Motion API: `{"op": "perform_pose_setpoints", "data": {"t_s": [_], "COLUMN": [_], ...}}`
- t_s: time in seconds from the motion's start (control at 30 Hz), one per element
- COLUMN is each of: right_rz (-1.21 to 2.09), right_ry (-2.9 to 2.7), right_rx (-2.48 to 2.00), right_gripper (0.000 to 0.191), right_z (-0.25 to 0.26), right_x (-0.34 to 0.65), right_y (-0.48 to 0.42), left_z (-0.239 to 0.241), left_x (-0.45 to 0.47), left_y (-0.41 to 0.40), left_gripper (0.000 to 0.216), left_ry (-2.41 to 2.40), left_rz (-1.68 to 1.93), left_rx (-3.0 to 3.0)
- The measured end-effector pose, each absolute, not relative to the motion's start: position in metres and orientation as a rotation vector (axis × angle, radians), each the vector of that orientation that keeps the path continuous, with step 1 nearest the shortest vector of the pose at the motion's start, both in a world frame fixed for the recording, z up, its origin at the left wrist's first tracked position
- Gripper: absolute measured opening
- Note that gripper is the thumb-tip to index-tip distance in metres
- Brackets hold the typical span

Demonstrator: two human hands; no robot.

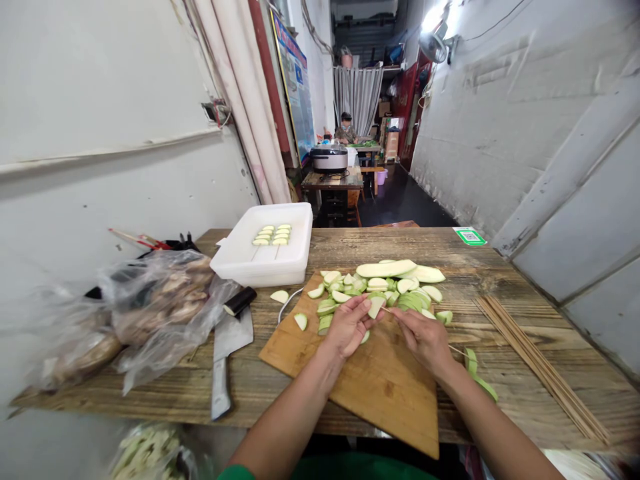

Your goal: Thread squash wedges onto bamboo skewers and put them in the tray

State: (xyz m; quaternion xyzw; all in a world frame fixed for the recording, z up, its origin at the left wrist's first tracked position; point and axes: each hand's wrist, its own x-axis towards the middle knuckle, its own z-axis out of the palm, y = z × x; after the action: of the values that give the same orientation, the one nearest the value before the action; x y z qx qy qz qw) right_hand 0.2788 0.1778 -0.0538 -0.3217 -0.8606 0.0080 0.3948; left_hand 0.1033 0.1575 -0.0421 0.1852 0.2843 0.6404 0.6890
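My left hand (350,327) pinches a half-round zucchini slice (376,307) with pale flesh and light green skin, above the cutting board. At the slice's right side, my right hand (420,337) is closed on a thin wooden skewer (387,309), whose tip meets the slice. Beneath both hands lies the wooden cutting board (390,393), its far part heaped with cut zucchini slices (345,287). Long zucchini halves (386,269) rest on the heap. Past my right wrist, a few slices (471,362) lie by a thin stick; whether they are skewered I cannot tell.
Bare skewers (540,367) lie on the table's right. To the left are a cleaver (227,353), a dark piece with a pale cut end (240,301) and plastic bags (160,300). A white box (260,267) holds skewered slices (281,235). A person (345,130) sits far back.
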Motion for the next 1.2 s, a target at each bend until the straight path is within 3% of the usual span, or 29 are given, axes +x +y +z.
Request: {"op": "perform_pose_setpoints", "data": {"t_s": [1.2], "right_rz": [0.064], "right_ry": [-2.202], "right_rx": [-0.918], "right_gripper": [0.024], "right_z": [-0.048], "right_x": [0.285], "right_y": [0.181], "left_z": [-0.044], "left_x": [0.101], "left_y": [0.162], "left_gripper": [0.024], "left_ry": [0.724], "left_rz": [1.535], "left_rx": [0.362]}}
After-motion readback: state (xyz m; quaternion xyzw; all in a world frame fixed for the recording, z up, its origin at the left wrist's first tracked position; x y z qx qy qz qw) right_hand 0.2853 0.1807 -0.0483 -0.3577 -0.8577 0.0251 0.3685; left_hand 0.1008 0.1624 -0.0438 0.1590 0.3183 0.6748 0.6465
